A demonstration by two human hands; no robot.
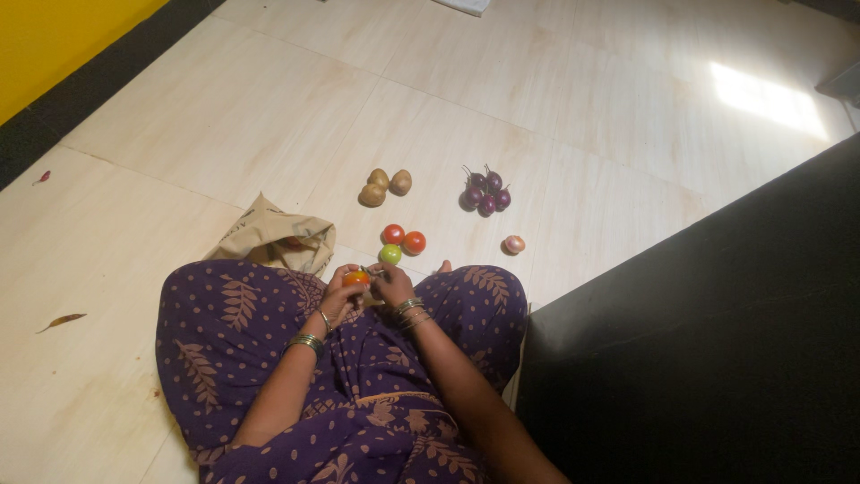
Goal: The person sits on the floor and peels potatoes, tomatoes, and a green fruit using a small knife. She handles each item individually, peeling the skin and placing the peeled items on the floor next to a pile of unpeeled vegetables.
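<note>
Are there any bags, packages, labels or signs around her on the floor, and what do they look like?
Cloth bag: lies crumpled and open on the floor by the person's left knee, plain beige fabric.
White flat thing: at the far top edge of the floor, cut off; too little shows to tell its kind.
No labels, signs or screens in view.

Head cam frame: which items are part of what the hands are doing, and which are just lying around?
In hand or sorted alongside:
- orange tomato, held by left hand and right hand
- tomatoes on floor
- potatoes
- purple brinjals
- onion
- cloth bag

Lying about:
- dry leaf
- red scrap
</note>
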